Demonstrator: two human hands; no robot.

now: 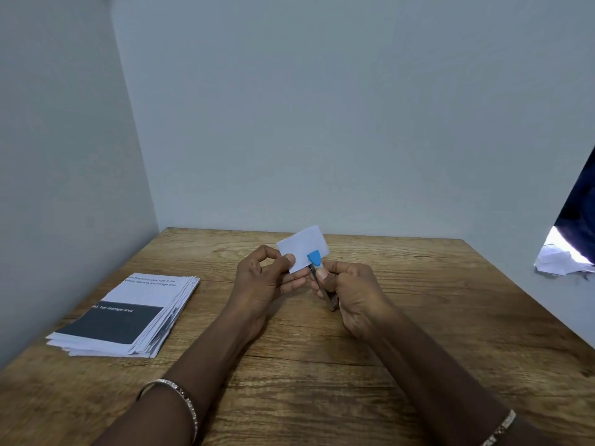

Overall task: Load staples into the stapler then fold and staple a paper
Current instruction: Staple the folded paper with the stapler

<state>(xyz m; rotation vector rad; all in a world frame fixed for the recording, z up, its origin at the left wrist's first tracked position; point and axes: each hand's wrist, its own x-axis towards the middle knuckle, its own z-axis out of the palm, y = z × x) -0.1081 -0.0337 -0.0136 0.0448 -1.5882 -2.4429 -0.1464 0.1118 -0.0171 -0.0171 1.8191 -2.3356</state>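
I see a small folded white paper [302,246] held tilted above the table's [289,365] far middle. Its lower right edge sits under the blue cap of the stapler [315,258], whose metal body slants back toward the table's near side.

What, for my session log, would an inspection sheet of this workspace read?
Surface: wooden table, wood-grain top.
Job's things: folded white paper held above the table; stapler, blue tip over the paper's lower edge.
Clutter: stack of printed sheets at the table's left; crumpled paper beyond the right edge.
Grippers: left hand pinches the paper; right hand grips the stapler.
Cables: nothing seen.
Surroundings: grey walls behind and left; dark fabric far right.
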